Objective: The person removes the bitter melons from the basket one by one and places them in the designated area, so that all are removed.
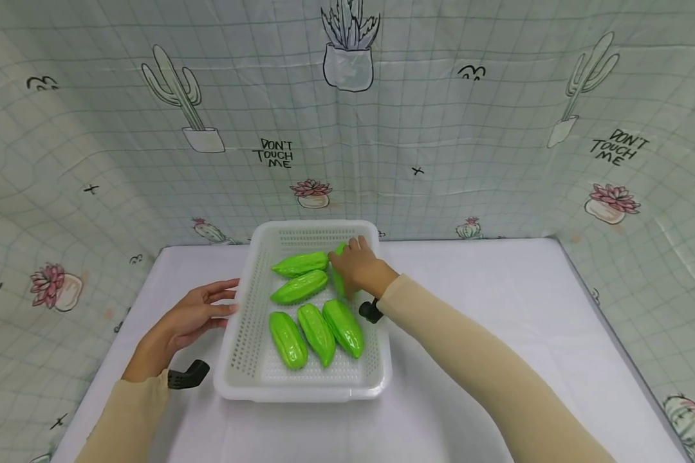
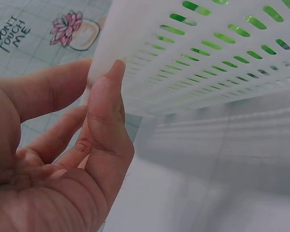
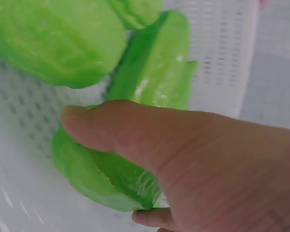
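Observation:
A white perforated plastic basket (image 1: 301,393) stands on the table, holding several glossy green ridged gourds. My right hand (image 1: 359,267) reaches into its far right part and grips one green gourd (image 3: 96,179); the thumb lies across its top in the right wrist view. Two gourds (image 1: 298,287) lie just left of that hand, and three more (image 1: 316,334) lie side by side at the near end. At the basket's left side is my left hand (image 1: 194,315), fingers loosely extended. Its fingertips are right at the rim in the left wrist view, outside the basket.
A white cloth covers the table (image 1: 469,308). Behind and along both sides hangs a gridded curtain (image 1: 411,128) printed with cacti and lettering. Small black camera mounts (image 1: 188,375) sit at both wrists.

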`<action>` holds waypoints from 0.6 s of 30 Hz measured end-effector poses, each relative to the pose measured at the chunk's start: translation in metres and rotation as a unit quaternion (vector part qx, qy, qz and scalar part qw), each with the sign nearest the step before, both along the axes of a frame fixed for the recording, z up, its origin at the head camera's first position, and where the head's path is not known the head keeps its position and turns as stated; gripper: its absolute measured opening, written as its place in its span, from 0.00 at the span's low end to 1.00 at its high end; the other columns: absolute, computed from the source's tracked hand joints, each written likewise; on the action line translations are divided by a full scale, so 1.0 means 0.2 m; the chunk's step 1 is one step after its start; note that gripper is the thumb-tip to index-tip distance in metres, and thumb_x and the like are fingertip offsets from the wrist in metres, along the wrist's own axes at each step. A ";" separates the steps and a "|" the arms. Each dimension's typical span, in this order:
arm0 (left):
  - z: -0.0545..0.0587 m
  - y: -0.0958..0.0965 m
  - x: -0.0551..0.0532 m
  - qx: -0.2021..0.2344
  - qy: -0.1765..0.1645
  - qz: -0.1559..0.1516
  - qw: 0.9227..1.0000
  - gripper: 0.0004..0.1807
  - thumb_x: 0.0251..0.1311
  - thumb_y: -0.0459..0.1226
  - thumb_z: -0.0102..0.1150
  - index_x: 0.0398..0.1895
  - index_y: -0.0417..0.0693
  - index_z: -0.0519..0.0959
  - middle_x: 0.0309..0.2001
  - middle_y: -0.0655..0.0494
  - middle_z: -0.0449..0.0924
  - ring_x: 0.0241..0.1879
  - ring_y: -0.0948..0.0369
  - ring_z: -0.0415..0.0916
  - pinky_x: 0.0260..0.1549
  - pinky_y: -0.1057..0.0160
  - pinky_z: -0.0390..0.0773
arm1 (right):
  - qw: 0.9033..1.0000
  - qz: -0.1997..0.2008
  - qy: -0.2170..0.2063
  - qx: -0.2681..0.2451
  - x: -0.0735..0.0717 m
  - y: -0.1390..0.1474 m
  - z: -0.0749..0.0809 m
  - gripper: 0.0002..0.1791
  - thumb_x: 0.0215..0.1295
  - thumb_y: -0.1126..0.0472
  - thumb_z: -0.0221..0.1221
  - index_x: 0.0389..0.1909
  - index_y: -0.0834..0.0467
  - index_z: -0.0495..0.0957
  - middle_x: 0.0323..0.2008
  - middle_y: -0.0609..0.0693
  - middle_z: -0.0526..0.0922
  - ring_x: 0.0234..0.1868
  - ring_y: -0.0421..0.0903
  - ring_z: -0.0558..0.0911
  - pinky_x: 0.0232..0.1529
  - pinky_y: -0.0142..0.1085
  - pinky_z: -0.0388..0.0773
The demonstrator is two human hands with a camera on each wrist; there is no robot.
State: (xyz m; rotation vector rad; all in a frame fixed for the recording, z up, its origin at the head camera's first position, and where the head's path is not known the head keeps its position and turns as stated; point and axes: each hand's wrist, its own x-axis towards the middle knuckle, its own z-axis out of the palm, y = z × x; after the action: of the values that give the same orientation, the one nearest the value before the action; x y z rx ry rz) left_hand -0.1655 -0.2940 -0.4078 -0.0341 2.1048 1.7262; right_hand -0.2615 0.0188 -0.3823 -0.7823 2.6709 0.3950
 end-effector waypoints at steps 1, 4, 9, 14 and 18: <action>0.00 0.00 0.00 0.000 0.000 -0.001 1.000 0.42 0.74 0.30 0.61 0.84 0.33 0.51 0.70 0.41 0.68 0.47 0.67 0.81 0.43 0.64 0.83 | 1.000 0.002 0.001 -0.006 0.00 0.00 0.02 0.56 0.62 0.43 0.75 0.85 0.53 0.55 0.78 0.64 0.65 0.81 0.62 0.58 0.82 0.54 0.45; 0.01 -0.01 0.00 0.000 0.000 -0.002 1.000 0.42 0.74 0.30 0.61 0.84 0.33 0.50 0.71 0.39 0.67 0.47 0.67 0.81 0.43 0.64 0.83 | 1.000 0.012 0.012 -0.025 0.01 0.02 0.08 0.57 0.63 0.42 0.74 0.85 0.53 0.53 0.78 0.65 0.64 0.81 0.63 0.56 0.82 0.55 0.45; 0.01 0.00 0.00 0.001 0.001 -0.003 1.000 0.42 0.74 0.30 0.61 0.84 0.33 0.50 0.72 0.37 0.66 0.47 0.67 0.81 0.44 0.65 0.84 | 0.997 0.012 0.021 -0.070 0.02 0.08 0.17 0.59 0.62 0.44 0.75 0.85 0.55 0.52 0.78 0.67 0.62 0.83 0.65 0.52 0.83 0.55 0.43; 0.01 0.00 0.00 -0.002 0.001 -0.005 1.000 0.42 0.74 0.30 0.61 0.84 0.33 0.49 0.74 0.34 0.63 0.48 0.68 0.80 0.44 0.64 0.84 | 0.990 0.003 0.033 -0.135 0.04 0.19 0.24 0.58 0.60 0.48 0.76 0.84 0.58 0.54 0.76 0.69 0.64 0.82 0.68 0.53 0.82 0.57 0.44; 0.00 0.00 0.00 -0.002 -0.001 -0.005 1.000 0.42 0.74 0.30 0.61 0.84 0.33 0.49 0.74 0.34 0.63 0.48 0.68 0.80 0.44 0.64 0.84 | 0.983 -0.009 0.044 -0.177 0.06 0.32 0.27 0.58 0.59 0.50 0.77 0.84 0.59 0.55 0.75 0.70 0.65 0.82 0.69 0.52 0.82 0.58 0.44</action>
State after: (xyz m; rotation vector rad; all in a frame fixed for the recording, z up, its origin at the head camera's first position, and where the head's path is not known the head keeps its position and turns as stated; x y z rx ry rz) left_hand -0.1653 -0.2932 -0.4080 -0.0273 2.1044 1.7150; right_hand -0.2486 0.0818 -0.3287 -0.8548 2.8710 -0.0573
